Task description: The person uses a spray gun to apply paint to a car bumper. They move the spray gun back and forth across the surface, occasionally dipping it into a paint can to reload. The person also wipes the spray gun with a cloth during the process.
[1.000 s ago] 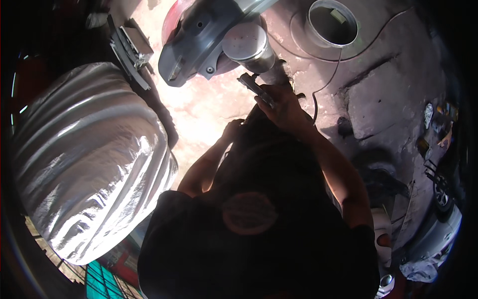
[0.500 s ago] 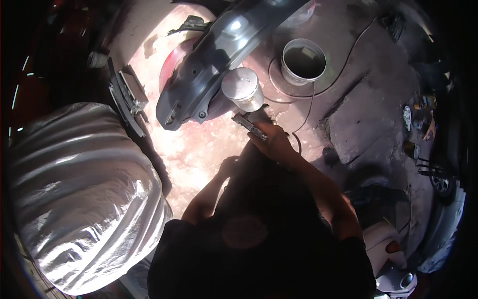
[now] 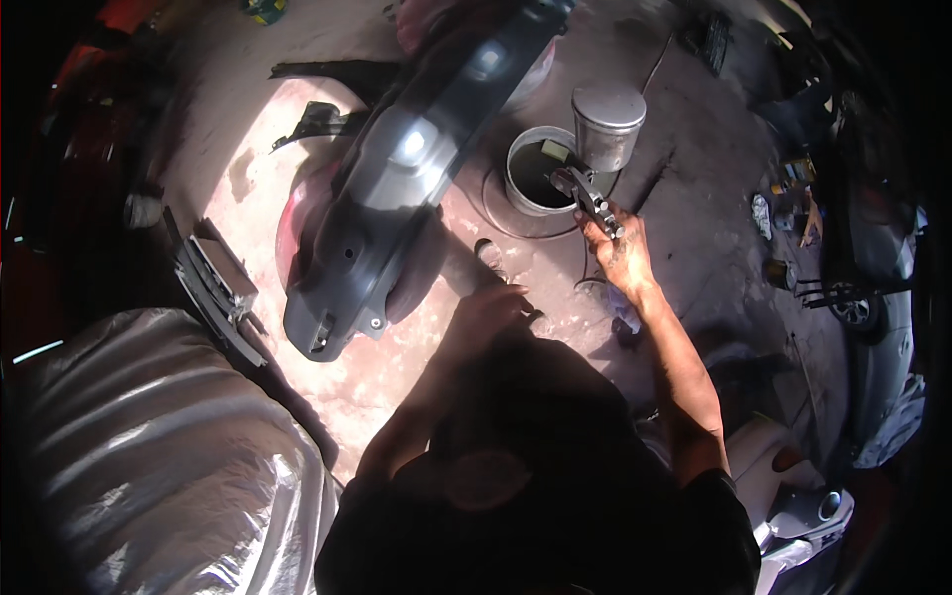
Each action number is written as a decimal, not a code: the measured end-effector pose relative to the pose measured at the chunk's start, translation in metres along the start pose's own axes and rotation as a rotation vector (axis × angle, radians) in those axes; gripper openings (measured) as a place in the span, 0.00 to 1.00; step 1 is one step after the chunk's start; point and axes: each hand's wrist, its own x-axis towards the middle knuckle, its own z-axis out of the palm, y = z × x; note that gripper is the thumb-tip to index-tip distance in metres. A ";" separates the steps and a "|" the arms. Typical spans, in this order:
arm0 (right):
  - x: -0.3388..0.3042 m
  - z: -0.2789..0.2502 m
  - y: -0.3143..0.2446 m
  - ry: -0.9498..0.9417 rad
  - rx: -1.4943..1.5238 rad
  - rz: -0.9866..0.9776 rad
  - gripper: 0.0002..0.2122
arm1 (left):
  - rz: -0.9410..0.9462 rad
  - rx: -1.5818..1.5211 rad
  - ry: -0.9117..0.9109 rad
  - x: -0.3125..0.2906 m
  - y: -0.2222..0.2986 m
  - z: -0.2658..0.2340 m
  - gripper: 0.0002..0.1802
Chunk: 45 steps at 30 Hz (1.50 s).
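Spray gun [image 3: 595,206] in my right hand [image 3: 623,253] – fingers wrapped round its grip, clamped on it, the trigger finger too small and shaded to read. Its lidded metal cup [image 3: 609,124] leans a little at the far end of the gun, and the gun's head points leftward, across the right rim of the pale bucket [image 3: 540,206] as I look down; how high above the bucket it hangs, I cannot tell. My left hand [image 3: 489,309] hangs in shade in front of my dark clothing, apart from the gun; nothing shows in it, but blur hides whether its fingers are together or apart. Inside the bucket, dark contents and a pale block [image 3: 555,151]. Left of the bucket, the long dark bumper [image 3: 382,213] lies slantwise over something round and red [image 3: 290,223], with bright glare on its upper face. Farther left, strips of trim [image 3: 213,288] on the floor, then a bulky thing under a silver cover [image 3: 169,436]. Step in hand, by my reading: carrying the gun off to the bumper's right, with no spray visible. Next move, I judge, calls for a firm grip, the cup kept near upright so nothing slops at the lid, and the gun's head kept from knocking the bucket rim – my left hand looks free to help.
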 end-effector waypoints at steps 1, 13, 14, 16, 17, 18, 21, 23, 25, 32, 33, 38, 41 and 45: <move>0.016 -0.006 -0.007 0.010 -0.001 0.052 0.17 | -0.088 -0.217 -0.079 0.017 0.049 -0.010 0.16; 0.170 -0.028 -0.057 0.054 -0.196 -0.073 0.14 | 1.414 -0.895 -0.386 0.110 0.289 -0.109 0.08; 0.180 -0.028 -0.059 0.049 -0.208 -0.068 0.14 | 1.576 -0.872 -0.463 0.126 0.292 -0.111 0.08; 0.199 -0.031 -0.047 0.046 -0.201 -0.077 0.14 | 1.387 -0.965 -0.570 0.139 0.300 -0.111 0.08; 0.208 -0.032 -0.041 0.045 -0.202 -0.094 0.14 | 1.247 -0.966 -0.609 0.150 0.302 -0.106 0.09; 0.214 -0.034 -0.041 0.050 -0.210 -0.113 0.14 | 1.247 -0.955 -0.604 0.155 0.302 -0.105 0.09; 0.230 -0.044 -0.043 0.003 -0.265 -0.105 0.13 | 1.257 -0.898 -0.593 0.170 0.302 -0.097 0.09; 0.241 -0.049 -0.038 -0.011 -0.239 -0.149 0.12 | 1.275 -0.833 -0.595 0.185 0.304 -0.090 0.09; 0.250 -0.055 -0.034 -0.023 -0.195 -0.174 0.10 | 1.303 -0.791 -0.564 0.199 0.304 -0.082 0.09; 0.285 -0.080 -0.012 -0.129 -0.183 -0.248 0.09 | 1.465 -0.694 -0.403 0.238 0.308 -0.045 0.10; 0.286 -0.084 -0.013 -0.183 -0.176 -0.245 0.09 | 1.475 -0.673 -0.379 0.241 0.310 -0.040 0.10; 0.278 -0.103 -0.019 -0.335 -0.185 -0.196 0.16 | 1.577 -0.585 -0.254 0.256 0.314 -0.018 0.10; 0.279 -0.116 -0.015 -0.300 -0.203 -0.178 0.15 | 1.635 -0.549 -0.170 0.272 0.314 -0.010 0.10; 0.291 -0.123 -0.007 -0.227 -0.164 -0.216 0.13 | 1.647 -0.521 -0.167 0.278 0.318 0.005 0.11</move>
